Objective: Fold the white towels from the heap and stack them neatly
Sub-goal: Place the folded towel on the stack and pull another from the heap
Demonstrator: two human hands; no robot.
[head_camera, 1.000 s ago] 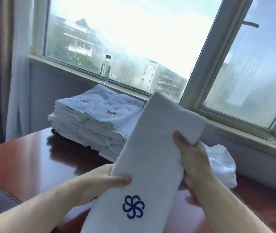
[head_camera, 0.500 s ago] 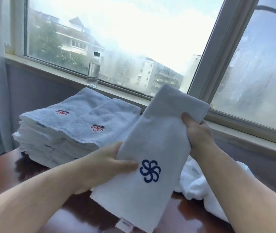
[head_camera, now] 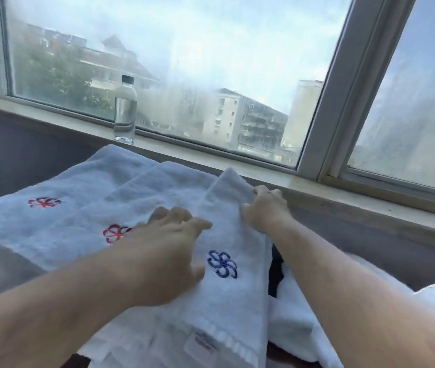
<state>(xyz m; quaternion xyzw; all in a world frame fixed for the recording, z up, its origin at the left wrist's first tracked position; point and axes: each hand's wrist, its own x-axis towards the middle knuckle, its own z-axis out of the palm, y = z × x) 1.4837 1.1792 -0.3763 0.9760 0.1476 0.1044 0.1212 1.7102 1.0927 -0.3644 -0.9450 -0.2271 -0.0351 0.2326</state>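
Lying lengthwise on the right side of the stack [head_camera: 73, 208] of folded white towels, the blue-emblem towel [head_camera: 235, 304] is folded into a long narrow strip. Its far end points toward the windowsill [head_camera: 237, 166]. Its near end, with a woven band and a sewn label [head_camera: 201, 343], reaches the stack's near edge.

The left hand [head_camera: 166, 256] rests on the towel's left edge about halfway along. Its fingers are spread and fairly straight, gripping nothing, and the thumb presses the terry just left of the blue emblem [head_camera: 222, 263]. Some of its fingers reach over the neighbouring towel on the stack.

The right hand [head_camera: 266, 208] is at the towel's far right corner, with fingers curled round the edge and pinching it. The strip therefore runs between the two hands, under the left palm and held at its far end by the right.

Two towels on top of the stack show red emblems [head_camera: 44, 202], both to the left of the left hand.

A loose heap [head_camera: 304, 320] of white towels lies just off the stack's right edge, beneath the right forearm. A sliver of dark table [head_camera: 78, 362] shows at the bottom.

A clear bottle [head_camera: 125, 110] stands upright on the windowsill beyond the stack's far edge, well apart from both hands.
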